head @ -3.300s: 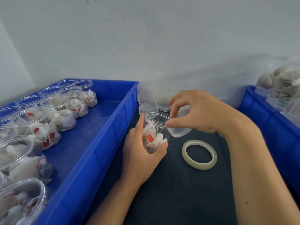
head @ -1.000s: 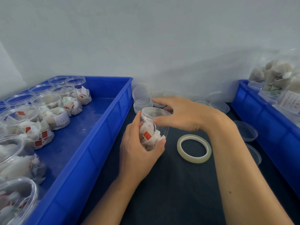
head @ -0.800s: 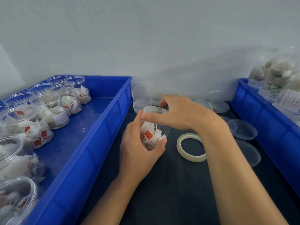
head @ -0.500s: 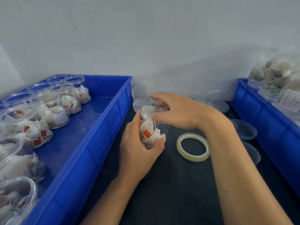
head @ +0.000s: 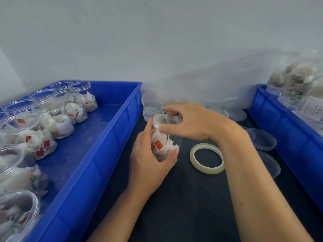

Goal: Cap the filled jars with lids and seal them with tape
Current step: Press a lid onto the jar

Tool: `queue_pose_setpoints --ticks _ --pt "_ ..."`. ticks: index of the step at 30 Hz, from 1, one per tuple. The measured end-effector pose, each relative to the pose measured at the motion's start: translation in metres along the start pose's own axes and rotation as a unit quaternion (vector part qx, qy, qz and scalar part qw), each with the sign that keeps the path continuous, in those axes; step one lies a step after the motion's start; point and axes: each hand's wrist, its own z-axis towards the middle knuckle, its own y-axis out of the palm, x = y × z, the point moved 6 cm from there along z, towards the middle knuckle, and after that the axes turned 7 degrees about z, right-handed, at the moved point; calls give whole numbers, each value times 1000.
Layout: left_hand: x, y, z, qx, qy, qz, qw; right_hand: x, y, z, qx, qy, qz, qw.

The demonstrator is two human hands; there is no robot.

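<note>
Lid [head: 163,120] seated on upright jar [head: 163,145], my right hand [head: 190,124] pinching its rim, left hand [head: 150,159] gripping jar body; tape roll [head: 207,158] flat at 3 o'clock, nearer right hand

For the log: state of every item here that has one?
Held jar: filled, lid on, untaped.
Lid: on the jar, right hand gripping it.
Left hand: gripping the jar.
Tape roll: flat, untouched.
Tray jars: filled, uncapped.

left hand [head: 150,159] curls upright, thumb and fingers wrapped in a grip; right hand [head: 188,124] arches above it, fingertips pinching downward.
</note>
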Motion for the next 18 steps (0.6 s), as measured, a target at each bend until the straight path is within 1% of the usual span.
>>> queue_pose_setpoints --ticks 3,5,10,12,15,16,18 --pt "-1 3 1 -21 0 -2 1000 -1 1 3 34 1 6 999" --pt "-3 4 0 -28 -4 -7 1000 -3 1 4 63 -5 -18 998" --pt "-2 6 0 -13 -7 -7 1000 -8 4 5 124 -7 -61 990" --pt "-4 8 0 -11 -7 -10 1000 -11 5 5 134 -7 -75 988" --pt "-8 10 0 -14 -32 -18 999 -11 5 1 136 -1 -84 987" --pt "-9 9 0 -14 -37 -23 999 -10 5 -1 132 2 -75 988" --pt "-11 9 1 -17 -39 -31 999 -6 4 -7 121 8 -15 992"
